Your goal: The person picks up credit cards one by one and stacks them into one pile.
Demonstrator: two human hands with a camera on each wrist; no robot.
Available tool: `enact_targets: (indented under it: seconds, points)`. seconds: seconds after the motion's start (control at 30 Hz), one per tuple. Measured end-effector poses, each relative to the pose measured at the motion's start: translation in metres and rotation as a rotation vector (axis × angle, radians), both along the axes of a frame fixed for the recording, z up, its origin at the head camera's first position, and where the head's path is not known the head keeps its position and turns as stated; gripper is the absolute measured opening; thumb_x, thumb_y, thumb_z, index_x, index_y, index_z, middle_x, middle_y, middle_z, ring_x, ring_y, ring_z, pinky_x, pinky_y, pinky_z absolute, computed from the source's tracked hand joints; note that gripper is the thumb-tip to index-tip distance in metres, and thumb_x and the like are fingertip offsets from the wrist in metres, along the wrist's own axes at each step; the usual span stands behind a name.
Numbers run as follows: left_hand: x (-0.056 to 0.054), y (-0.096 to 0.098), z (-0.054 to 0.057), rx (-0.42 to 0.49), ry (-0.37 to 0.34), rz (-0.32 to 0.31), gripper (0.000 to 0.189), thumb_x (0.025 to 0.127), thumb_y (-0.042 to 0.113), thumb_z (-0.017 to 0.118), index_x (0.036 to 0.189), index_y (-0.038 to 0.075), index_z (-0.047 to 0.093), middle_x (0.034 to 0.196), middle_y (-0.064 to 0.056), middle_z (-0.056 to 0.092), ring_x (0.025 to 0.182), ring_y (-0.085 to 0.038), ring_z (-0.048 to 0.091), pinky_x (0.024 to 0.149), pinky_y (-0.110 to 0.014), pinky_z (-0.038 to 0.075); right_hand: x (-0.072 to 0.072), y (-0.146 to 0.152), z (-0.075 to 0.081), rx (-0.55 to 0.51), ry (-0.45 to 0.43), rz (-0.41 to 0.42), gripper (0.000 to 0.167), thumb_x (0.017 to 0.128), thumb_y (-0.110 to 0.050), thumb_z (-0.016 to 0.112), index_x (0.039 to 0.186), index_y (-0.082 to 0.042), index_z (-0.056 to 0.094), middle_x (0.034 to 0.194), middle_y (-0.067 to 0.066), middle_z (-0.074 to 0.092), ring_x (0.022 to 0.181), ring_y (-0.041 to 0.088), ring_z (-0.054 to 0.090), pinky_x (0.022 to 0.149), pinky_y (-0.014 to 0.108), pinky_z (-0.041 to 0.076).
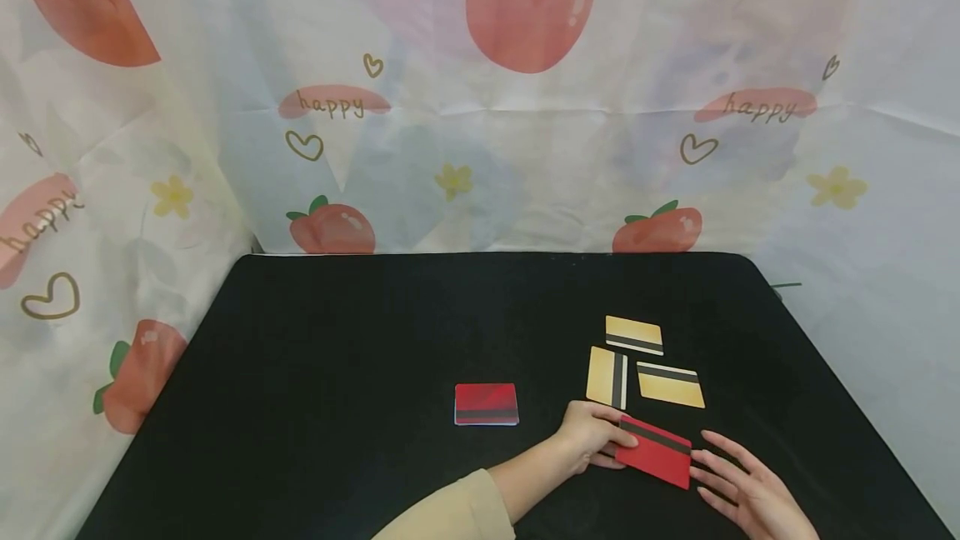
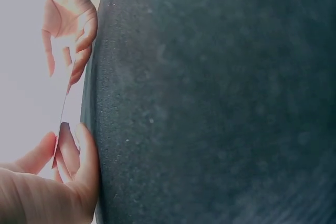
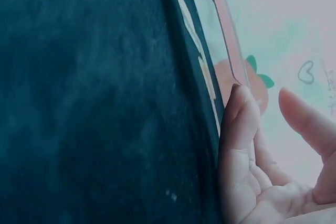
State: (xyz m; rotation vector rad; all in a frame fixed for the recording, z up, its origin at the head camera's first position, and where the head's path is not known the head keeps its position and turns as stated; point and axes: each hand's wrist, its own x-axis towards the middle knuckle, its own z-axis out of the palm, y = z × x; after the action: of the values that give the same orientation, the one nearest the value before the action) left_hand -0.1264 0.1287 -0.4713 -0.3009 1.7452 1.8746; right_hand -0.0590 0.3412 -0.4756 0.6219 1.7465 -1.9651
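Note:
My left hand [image 1: 587, 438] pinches a red card [image 1: 658, 454] with a dark magnetic stripe by its left edge, thumb on the near face. The card is held up in front of the gold cards, tilted down to the right. At its right edge my right hand [image 1: 750, 486] has its fingers extended and spread, the fingertips right at the edge. In the right wrist view the thumb of the right hand [image 3: 268, 187] stands well away from the card [image 3: 230, 35]. The left wrist view shows the card [image 2: 63, 109] almost edge-on between the left hand [image 2: 47, 195] and the other hand.
Three gold cards with dark stripes, an upper one [image 1: 633, 334], a left one [image 1: 606, 377] and a right one [image 1: 671, 384], lie on the black table [image 1: 337, 332]. A red striped card [image 1: 486, 404] lies left of them. A printed cloth [image 1: 525, 165] hangs behind.

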Motion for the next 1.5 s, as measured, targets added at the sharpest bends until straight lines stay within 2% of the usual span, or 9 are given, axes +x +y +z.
enact_targets:
  seconds: [0.13,0.2,0.27,0.53,0.77,1.03,1.23,1.37,1.5]
  points:
    - [-0.001,-0.003,0.002,0.002,-0.005,0.015,0.022,0.067,-0.008,0.074,0.082,0.007,0.069,0.069,-0.008,0.067,0.063,-0.026,0.068,0.054,-0.042,0.056,-0.003,-0.011,0.003,0.096,-0.028,-0.015,0.031,0.091,-0.031,0.056,0.119,-0.035,0.042,0.102,-0.012,0.057,0.093,0.009,0.059,0.084,0.033,0.051]
    - [-0.002,-0.005,0.002,0.005,-0.005,0.026,0.022,0.067,-0.007,0.074,0.082,0.007,0.069,0.069,-0.007,0.066,0.064,-0.026,0.068,0.055,-0.042,0.056,-0.003,-0.015,0.004,0.096,-0.018,-0.002,0.030,0.090,-0.030,0.057,0.117,-0.037,0.045,0.104,-0.010,0.059,0.093,0.010,0.060,0.083,0.033,0.051]
    - [-0.002,-0.006,0.003,0.009,-0.004,0.042,0.022,0.067,-0.007,0.075,0.083,0.007,0.069,0.070,-0.007,0.066,0.064,-0.026,0.068,0.055,-0.042,0.056,-0.003,-0.019,0.005,0.079,-0.009,0.000,0.024,0.090,-0.027,0.058,0.107,-0.041,0.049,0.105,-0.010,0.060,0.093,0.009,0.060,0.083,0.032,0.051]
    - [-0.004,-0.014,0.004,0.052,0.021,0.084,0.022,0.067,-0.007,0.074,0.084,0.006,0.071,0.071,-0.010,0.068,0.063,-0.027,0.068,0.055,-0.042,0.056,-0.009,-0.034,0.011,0.032,0.038,-0.041,0.032,0.088,-0.018,0.062,0.098,-0.047,0.056,0.103,-0.010,0.062,0.092,0.007,0.059,0.083,0.031,0.052]
    - [-0.008,-0.029,0.009,0.071,0.068,0.102,0.022,0.068,-0.004,0.074,0.087,0.006,0.072,0.073,-0.010,0.069,0.062,-0.026,0.068,0.057,-0.039,0.056,-0.014,-0.045,0.018,0.081,0.070,0.010,0.037,0.087,-0.018,0.063,0.101,-0.052,0.055,0.104,-0.009,0.062,0.091,0.007,0.060,0.080,0.030,0.053]
    - [-0.016,-0.048,0.019,0.101,0.116,0.108,0.023,0.071,0.001,0.075,0.092,0.006,0.072,0.077,-0.009,0.070,0.061,-0.023,0.067,0.059,-0.038,0.057,-0.028,-0.064,0.026,0.102,0.212,0.004,0.045,0.085,-0.009,0.064,0.101,-0.051,0.058,0.088,-0.009,0.068,0.078,0.009,0.065,0.068,0.025,0.055]
    - [-0.025,-0.064,0.026,0.123,0.143,0.091,0.025,0.073,0.006,0.074,0.098,0.006,0.070,0.082,-0.009,0.070,0.064,-0.021,0.068,0.063,-0.038,0.057,-0.039,-0.076,0.033,0.125,0.310,0.012,0.046,0.084,-0.007,0.065,0.112,-0.043,0.059,0.087,-0.008,0.069,0.075,0.013,0.067,0.063,0.022,0.055]
    - [-0.030,-0.077,0.028,0.144,0.157,0.075,0.027,0.075,0.007,0.073,0.102,0.006,0.069,0.084,-0.011,0.070,0.065,-0.020,0.068,0.064,-0.039,0.056,-0.049,-0.085,0.037,0.124,0.318,0.011,0.046,0.084,-0.010,0.066,0.115,-0.043,0.058,0.086,-0.009,0.069,0.075,0.012,0.068,0.063,0.020,0.054]
    - [-0.034,-0.091,0.027,0.162,0.161,0.070,0.030,0.076,0.009,0.073,0.105,0.005,0.068,0.086,-0.011,0.070,0.062,-0.018,0.067,0.065,-0.039,0.056,-0.057,-0.093,0.040,0.125,0.322,0.017,0.053,0.083,-0.010,0.066,0.128,-0.034,0.052,0.085,-0.009,0.069,0.074,0.011,0.068,0.063,0.019,0.053]
